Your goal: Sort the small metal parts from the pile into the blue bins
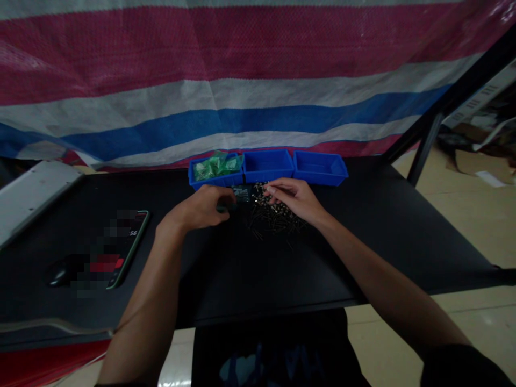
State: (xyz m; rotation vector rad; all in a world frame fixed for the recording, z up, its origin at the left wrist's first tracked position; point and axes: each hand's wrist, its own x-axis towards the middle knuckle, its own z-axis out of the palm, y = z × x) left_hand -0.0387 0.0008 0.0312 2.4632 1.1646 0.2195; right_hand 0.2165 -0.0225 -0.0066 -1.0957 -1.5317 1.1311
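My left hand (206,207) curls around the near end of a small clear greenish plastic bag (242,194) with thin pieces like screws inside. Part of that bag is hidden behind my fingers. Over a loose pile of screws (278,219) is my right hand (296,199), thumb and index finger pinched together at the pile's far left side. Whatever sits between those fingertips is too small to make out. Behind my left hand, a blue bin (215,180) holds several green plastic bags (217,165).
A middle blue bin (268,174) and a right blue bin (320,174) continue the row at the back of the black table (250,279). To the left lie a phone (131,250), a black mouse (60,274) and a white panel (36,196). A striped sheet (242,97) hangs behind.
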